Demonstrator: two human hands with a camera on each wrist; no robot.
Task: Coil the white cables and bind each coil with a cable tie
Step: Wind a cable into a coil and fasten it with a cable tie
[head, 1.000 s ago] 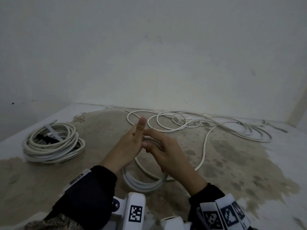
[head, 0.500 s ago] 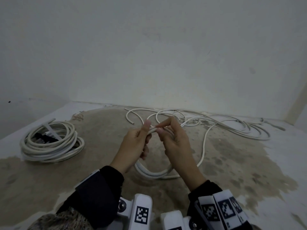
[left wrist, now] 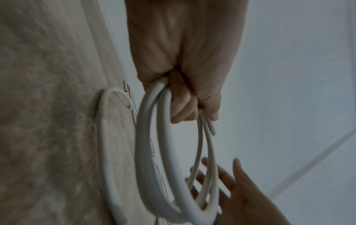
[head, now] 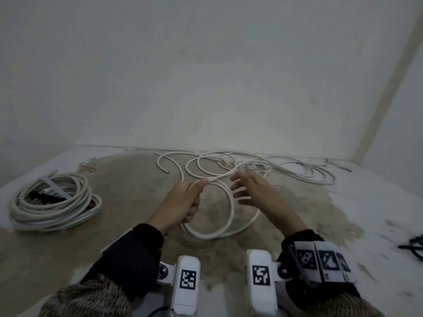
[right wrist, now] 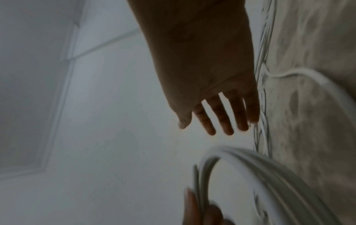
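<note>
My left hand grips a small coil of white cable of a few loops, held above the stained floor; its fingers curl round the loops in the left wrist view. My right hand is beside the coil with fingers spread and straight, holding nothing. The cable's loose length trails away in tangled loops by the back wall. The coil's blurred loops show in the right wrist view.
A bound coil of white cable with a white cable tie lies at the left. A dark cable pokes in at the right edge. The wall stands just behind the loose cable.
My right hand has let go of the cable and moved right with fingers spread. The left hand keeps the coil, which now hangs wider.
</note>
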